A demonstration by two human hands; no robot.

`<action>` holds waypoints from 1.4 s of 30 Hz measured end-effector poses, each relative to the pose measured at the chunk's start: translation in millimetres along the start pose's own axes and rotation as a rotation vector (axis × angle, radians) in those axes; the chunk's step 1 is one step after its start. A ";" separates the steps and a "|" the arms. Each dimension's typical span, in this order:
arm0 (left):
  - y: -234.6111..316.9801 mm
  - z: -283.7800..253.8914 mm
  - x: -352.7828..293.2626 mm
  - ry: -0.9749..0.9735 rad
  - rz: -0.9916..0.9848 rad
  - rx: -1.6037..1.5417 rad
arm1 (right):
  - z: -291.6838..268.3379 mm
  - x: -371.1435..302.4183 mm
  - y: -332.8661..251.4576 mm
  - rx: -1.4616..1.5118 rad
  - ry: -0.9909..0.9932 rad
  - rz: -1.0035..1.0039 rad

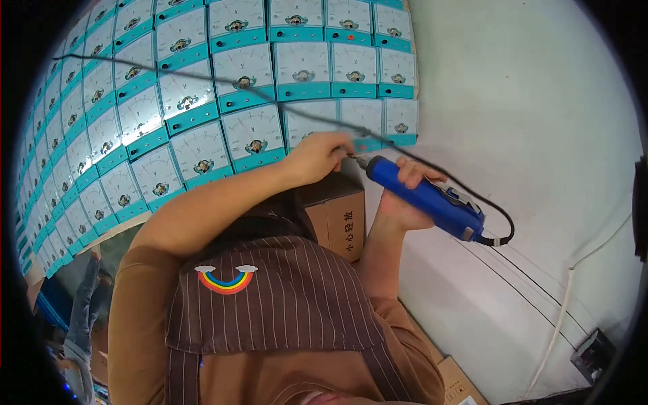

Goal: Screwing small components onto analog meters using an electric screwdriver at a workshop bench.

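My right hand [415,185] is wrapped round a blue electric screwdriver [428,202], its tip pointing left and a black cord leaving its rear end. My left hand [317,156] is at the screwdriver's tip, fingers bent together and smeared by motion. Whatever those fingers may hold is hidden or too small to name. Just beyond my left hand stand rows of analog voltmeters [251,131] with white dial faces and teal bases. One voltmeter [361,118] close to the fingers is partly covered by the cord.
The black cord [304,113] stretches across the meters from the far left. A cardboard box [341,223] sits below my hands. On the right are a pale wall [513,135], thin cables and a black socket box [594,356]. Another person's legs [81,331] show at lower left.
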State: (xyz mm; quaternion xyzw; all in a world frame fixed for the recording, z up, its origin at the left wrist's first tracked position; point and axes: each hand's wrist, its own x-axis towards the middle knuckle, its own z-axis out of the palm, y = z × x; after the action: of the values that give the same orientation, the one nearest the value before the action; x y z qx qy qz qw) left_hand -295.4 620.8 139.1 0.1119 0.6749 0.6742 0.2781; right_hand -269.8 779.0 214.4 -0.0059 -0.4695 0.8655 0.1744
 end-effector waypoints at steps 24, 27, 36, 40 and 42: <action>15.9 -39.1 -69.4 -0.077 -0.500 -0.653 | -3.4 -5.5 47.1 -0.221 -0.220 -0.016; 2.9 -38.7 -82.2 -0.095 -0.548 -0.812 | -5.4 1.1 39.9 -0.286 0.024 -0.107; 1.2 -37.6 -94.1 0.107 -0.549 -1.155 | 41.0 -10.6 -1.3 0.338 -0.312 0.338; -4.5 -42.6 -103.1 0.032 -0.542 -1.159 | 55.0 -33.8 13.5 0.332 -0.299 0.334; -4.2 -45.8 -108.9 0.017 -0.552 -1.143 | 54.4 -38.7 17.8 0.319 -0.221 0.336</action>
State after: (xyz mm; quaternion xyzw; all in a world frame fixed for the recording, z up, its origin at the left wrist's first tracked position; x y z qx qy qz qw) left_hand -229.2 524.4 156.5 -0.2379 0.2146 0.8324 0.4522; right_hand -248.1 714.2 224.4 0.0383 -0.3357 0.9409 -0.0255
